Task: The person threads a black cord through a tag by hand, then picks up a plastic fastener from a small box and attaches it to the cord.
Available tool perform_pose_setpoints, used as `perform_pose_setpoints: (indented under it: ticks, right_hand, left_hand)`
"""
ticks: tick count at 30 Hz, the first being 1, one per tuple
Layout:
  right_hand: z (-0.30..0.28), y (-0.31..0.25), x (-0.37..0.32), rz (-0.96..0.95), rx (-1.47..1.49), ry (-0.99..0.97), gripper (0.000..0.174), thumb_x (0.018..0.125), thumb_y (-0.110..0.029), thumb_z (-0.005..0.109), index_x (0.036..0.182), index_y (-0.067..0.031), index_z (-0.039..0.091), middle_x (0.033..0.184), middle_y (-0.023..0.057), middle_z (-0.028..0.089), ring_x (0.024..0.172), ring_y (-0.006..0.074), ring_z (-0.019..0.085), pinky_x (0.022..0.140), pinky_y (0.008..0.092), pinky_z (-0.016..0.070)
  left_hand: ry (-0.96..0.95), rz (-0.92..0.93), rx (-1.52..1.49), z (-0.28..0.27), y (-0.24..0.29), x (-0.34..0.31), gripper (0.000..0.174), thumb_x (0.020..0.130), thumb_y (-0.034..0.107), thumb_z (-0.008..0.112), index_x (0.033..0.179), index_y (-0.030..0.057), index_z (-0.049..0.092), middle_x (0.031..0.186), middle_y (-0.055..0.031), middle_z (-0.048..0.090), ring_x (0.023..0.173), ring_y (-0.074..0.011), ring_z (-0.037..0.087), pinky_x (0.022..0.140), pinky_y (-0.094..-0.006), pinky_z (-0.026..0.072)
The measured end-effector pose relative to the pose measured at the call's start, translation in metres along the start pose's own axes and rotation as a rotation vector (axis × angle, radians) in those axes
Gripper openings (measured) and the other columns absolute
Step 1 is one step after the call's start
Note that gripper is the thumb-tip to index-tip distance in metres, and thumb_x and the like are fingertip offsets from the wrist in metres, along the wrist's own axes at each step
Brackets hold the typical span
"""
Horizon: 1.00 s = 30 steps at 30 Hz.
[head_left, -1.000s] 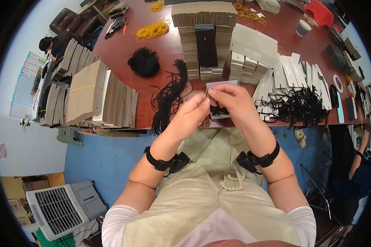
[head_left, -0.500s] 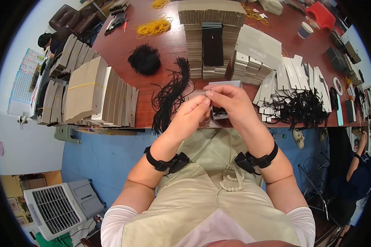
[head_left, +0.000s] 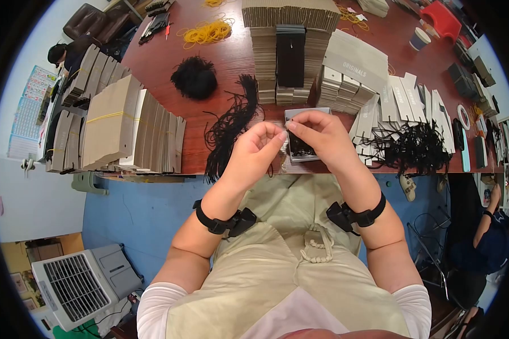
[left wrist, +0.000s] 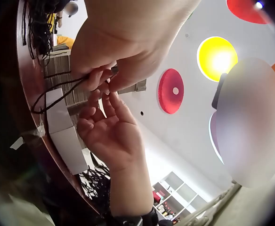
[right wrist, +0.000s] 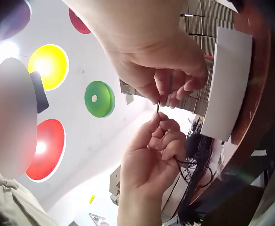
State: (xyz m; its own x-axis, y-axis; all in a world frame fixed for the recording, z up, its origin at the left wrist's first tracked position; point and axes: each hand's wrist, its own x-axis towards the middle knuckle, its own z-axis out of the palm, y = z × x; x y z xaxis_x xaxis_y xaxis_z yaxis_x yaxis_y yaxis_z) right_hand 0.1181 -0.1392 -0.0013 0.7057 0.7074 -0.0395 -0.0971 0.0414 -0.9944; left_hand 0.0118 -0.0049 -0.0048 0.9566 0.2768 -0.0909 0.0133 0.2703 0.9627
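Both hands meet over the table's near edge in the head view. My left hand [head_left: 255,151] pinches a thin black cord [left wrist: 39,111], whose loop hangs from its fingers in the left wrist view. My right hand [head_left: 324,137] faces it, thumb and forefinger pinching the cord's short end [right wrist: 158,108] between the two hands' fingertips. Just beneath the right hand stands a small open box [head_left: 312,160] with black pieces inside. Left of the left hand lies a bundle of black cords [head_left: 232,130].
A fuzzy black ball [head_left: 193,78] lies behind the bundle. Stacked cardboard pieces [head_left: 113,121] stand at left, a tall stack [head_left: 266,53] at the back with a black strip [head_left: 290,59] on it. White tags [head_left: 398,101] with black cords [head_left: 407,147] lie at right, near a paper cup [head_left: 419,39].
My left hand has drawn a little to the left, and its thumb and forefinger now show a rounded gap behind the tips. My right hand stays nearly in place.
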Motion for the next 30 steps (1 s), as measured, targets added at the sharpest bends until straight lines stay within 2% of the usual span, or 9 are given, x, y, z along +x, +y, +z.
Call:
perform_pose_setpoints:
  ticks: [3, 6, 9, 13, 16, 19, 22, 25, 30]
  right_hand:
    - [-0.006, -0.005, -0.002, -0.003, -0.364, 0.032, 0.01, 0.076, -0.013, 0.069, 0.083, -0.0055, 0.067, 0.079, 0.0046, 0.063, 0.074, 0.0129, 0.056, 0.066, 0.0261, 0.0453]
    - [-0.01, 0.008, -0.006, -0.326, -1.227, 0.063, 0.009, 0.07, -0.012, 0.07, 0.077, -0.0065, 0.066, 0.078, 0.0097, 0.06, 0.077, 0.0245, 0.058, 0.068, 0.0345, 0.0475]
    - [-0.007, 0.02, -0.003, -0.256, -1.142, 0.007, 0.009, 0.067, -0.01, 0.069, 0.074, -0.0053, 0.065, 0.075, 0.0134, 0.056, 0.08, 0.0343, 0.055, 0.071, 0.0422, 0.0453]
    - [-0.008, 0.016, 0.0, -0.315, -1.125, 0.014, 0.008, 0.069, -0.007, 0.068, 0.076, -0.0043, 0.064, 0.076, 0.0125, 0.058, 0.078, 0.0339, 0.056, 0.07, 0.0414, 0.0455]
    - [-0.009, 0.009, 0.0, -0.268, -1.04, 0.041, 0.011, 0.071, -0.005, 0.066, 0.081, -0.0047, 0.063, 0.075, 0.0123, 0.058, 0.073, 0.03, 0.057, 0.067, 0.0378, 0.0461]
    - [-0.009, -0.01, -0.004, -0.199, -0.714, 0.045, 0.009, 0.077, -0.005, 0.063, 0.086, -0.0045, 0.062, 0.075, 0.0099, 0.061, 0.066, 0.0264, 0.057, 0.061, 0.0351, 0.0472]
    - [-0.016, -0.006, 0.002, 0.069, -0.029, -0.005, 0.008, 0.083, -0.006, 0.061, 0.09, -0.0024, 0.062, 0.081, 0.0061, 0.063, 0.067, 0.017, 0.056, 0.06, 0.0309, 0.0456]
    - [-0.024, -0.006, 0.004, 0.205, 0.531, -0.147, 0.009, 0.085, -0.007, 0.06, 0.091, -0.0002, 0.061, 0.09, 0.0052, 0.064, 0.074, 0.0113, 0.055, 0.063, 0.0281, 0.0446]
    - [-0.025, -0.007, 0.005, 0.329, 0.66, -0.175, 0.012, 0.083, -0.007, 0.062, 0.092, 0.0004, 0.061, 0.098, 0.0096, 0.063, 0.079, 0.0125, 0.054, 0.068, 0.026, 0.0431]
  left_hand:
    - [0.028, -0.004, 0.029, -0.004, -0.003, 0.0, 0.01, 0.091, 0.014, 0.056, 0.092, 0.0039, 0.056, 0.07, 0.0055, 0.053, 0.06, -0.0001, 0.046, 0.052, -0.0164, 0.0355]
    - [0.057, -0.014, 0.0, -0.004, -0.001, 0.001, 0.009, 0.091, 0.013, 0.056, 0.091, 0.0033, 0.055, 0.07, 0.005, 0.053, 0.06, -0.0006, 0.047, 0.052, -0.0168, 0.0368]
    - [0.054, -0.013, -0.02, -0.003, -0.001, 0.001, 0.009, 0.09, 0.012, 0.056, 0.09, 0.0031, 0.055, 0.069, 0.0046, 0.053, 0.059, -0.0011, 0.048, 0.05, -0.0176, 0.0377]
    - [0.07, 0.028, 0.023, -0.003, -0.003, 0.002, 0.01, 0.09, 0.013, 0.056, 0.091, 0.0031, 0.055, 0.07, 0.0043, 0.053, 0.058, -0.0015, 0.048, 0.05, -0.0182, 0.0381]
    - [0.043, -0.052, -0.01, -0.004, 0.005, -0.001, 0.01, 0.09, 0.013, 0.056, 0.092, 0.0029, 0.055, 0.072, 0.0042, 0.054, 0.063, -0.0011, 0.048, 0.054, -0.0178, 0.0386]
    - [0.033, 0.014, 0.014, -0.008, -0.002, 0.001, 0.012, 0.09, 0.014, 0.057, 0.093, 0.0028, 0.056, 0.074, 0.0047, 0.054, 0.066, -0.0006, 0.048, 0.057, -0.0177, 0.0385]
    - [0.001, 0.039, 0.002, -0.01, -0.006, 0.002, 0.012, 0.091, 0.014, 0.057, 0.094, 0.0028, 0.055, 0.075, 0.0055, 0.053, 0.068, -0.0001, 0.047, 0.058, -0.0172, 0.0379]
    - [0.001, 0.105, 0.028, -0.002, -0.001, 0.001, 0.009, 0.091, 0.011, 0.056, 0.095, 0.0029, 0.055, 0.077, 0.0063, 0.053, 0.068, 0.0005, 0.045, 0.058, -0.0165, 0.0368]
    - [-0.052, 0.124, 0.032, -0.002, -0.002, -0.001, 0.006, 0.091, 0.007, 0.054, 0.095, 0.0031, 0.055, 0.078, 0.0063, 0.053, 0.069, 0.0009, 0.045, 0.059, -0.0155, 0.0361]
